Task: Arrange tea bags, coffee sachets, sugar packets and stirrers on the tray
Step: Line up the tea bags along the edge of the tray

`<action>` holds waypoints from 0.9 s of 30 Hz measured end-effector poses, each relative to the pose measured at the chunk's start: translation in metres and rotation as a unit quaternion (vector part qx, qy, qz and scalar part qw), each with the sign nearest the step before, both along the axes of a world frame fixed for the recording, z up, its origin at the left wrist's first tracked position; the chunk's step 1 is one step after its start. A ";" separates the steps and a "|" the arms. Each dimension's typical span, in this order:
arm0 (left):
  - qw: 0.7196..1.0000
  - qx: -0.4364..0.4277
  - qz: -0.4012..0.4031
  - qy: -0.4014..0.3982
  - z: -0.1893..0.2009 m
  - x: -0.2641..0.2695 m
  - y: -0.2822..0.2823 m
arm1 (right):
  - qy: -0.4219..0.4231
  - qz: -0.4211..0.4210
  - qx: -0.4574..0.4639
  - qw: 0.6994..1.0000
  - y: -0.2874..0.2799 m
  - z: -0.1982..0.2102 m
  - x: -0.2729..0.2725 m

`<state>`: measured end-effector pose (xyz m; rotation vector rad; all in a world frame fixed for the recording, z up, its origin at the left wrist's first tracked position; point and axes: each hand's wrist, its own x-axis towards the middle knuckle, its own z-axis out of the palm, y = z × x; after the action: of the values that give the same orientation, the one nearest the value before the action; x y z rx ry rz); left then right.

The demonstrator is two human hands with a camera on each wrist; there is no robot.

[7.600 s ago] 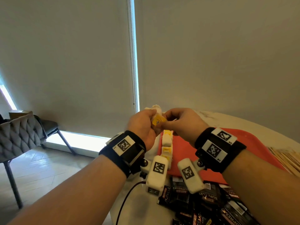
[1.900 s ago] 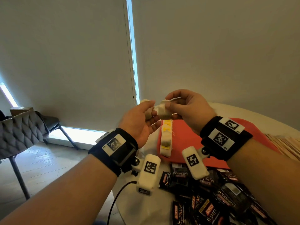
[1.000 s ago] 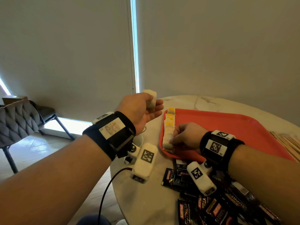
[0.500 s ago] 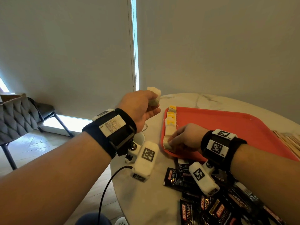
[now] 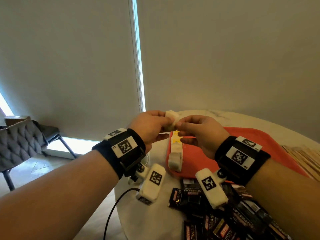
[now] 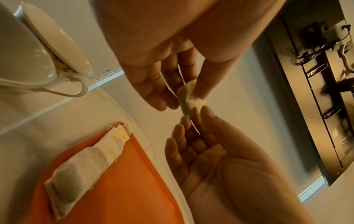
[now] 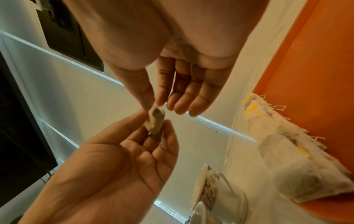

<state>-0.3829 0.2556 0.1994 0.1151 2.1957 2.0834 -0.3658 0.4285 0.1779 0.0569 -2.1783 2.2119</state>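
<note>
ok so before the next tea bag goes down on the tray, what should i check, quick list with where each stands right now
1. Tea bag held: ok, pinched between the left hand and right hand, above the table.
2. Which hand carries it down: cannot tell, both hold it.
3. Its string and tag free: cannot tell, no tag shows.
4. Row of tea bags tidy: ok, they overlap in a line along the left edge of the tray.
5. Room on the tray: ok, bare red surface lies right of the row.
6. Coffee sachets out of the way: ok, they lie on the table in front of the tray.
</note>
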 end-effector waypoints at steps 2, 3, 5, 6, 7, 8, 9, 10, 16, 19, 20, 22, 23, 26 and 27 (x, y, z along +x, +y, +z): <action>1.000 -0.005 -0.003 -0.001 0.002 0.003 0.003 | 0.009 -0.004 -0.012 1.000 0.000 0.000 0.001; 1.000 -0.007 -0.004 -0.004 0.004 0.005 0.005 | 0.017 -0.006 -0.016 1.000 0.000 0.001 0.001; 1.000 -0.015 -0.003 -0.008 0.006 0.008 0.007 | 0.037 -0.012 -0.017 0.999 0.000 0.004 0.001; 1.000 -0.019 0.000 -0.011 0.007 0.009 0.008 | 0.044 -0.018 -0.013 0.999 0.000 0.005 0.001; 1.000 -0.019 0.004 -0.014 0.007 0.009 0.009 | 0.045 -0.025 -0.008 0.999 0.000 0.005 0.000; 1.000 -0.015 0.007 -0.019 0.008 0.008 0.009 | 0.039 -0.033 -0.004 0.999 0.001 0.004 -0.001; 1.000 -0.008 0.012 -0.025 0.008 0.007 0.009 | 0.025 -0.038 -0.005 0.999 0.003 0.002 -0.002; 0.999 0.003 0.022 -0.033 0.009 0.005 0.008 | 0.002 -0.040 -0.008 0.999 0.005 -0.002 -0.003; 0.993 0.008 0.050 -0.105 0.005 -0.009 0.013 | -0.137 -0.043 0.076 0.987 0.011 -0.039 -0.012; 0.989 -0.038 0.016 -0.142 0.000 -0.011 0.021 | -0.146 -0.031 0.098 0.984 0.008 -0.050 -0.018; 0.987 -0.051 0.008 -0.152 0.000 -0.012 0.024 | -0.143 -0.027 0.106 0.984 0.006 -0.051 -0.019; 0.983 -0.075 -0.001 -0.166 0.001 -0.015 0.029 | -0.143 -0.020 0.125 0.982 0.005 -0.054 -0.022; 0.982 -0.084 -0.006 -0.171 0.002 -0.016 0.032 | -0.146 -0.017 0.135 0.980 0.004 -0.055 -0.023; 0.976 -0.104 -0.027 -0.190 0.001 -0.021 0.039 | -0.157 -0.021 0.187 0.969 0.001 -0.058 -0.026; 0.973 -0.111 -0.035 -0.198 0.000 -0.022 0.041 | -0.161 -0.023 0.201 0.966 0.000 -0.059 -0.028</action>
<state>-0.4048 0.2967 0.1992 -0.2214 2.1174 1.6371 -0.3938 0.4286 0.1184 -0.3625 -2.7343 1.8245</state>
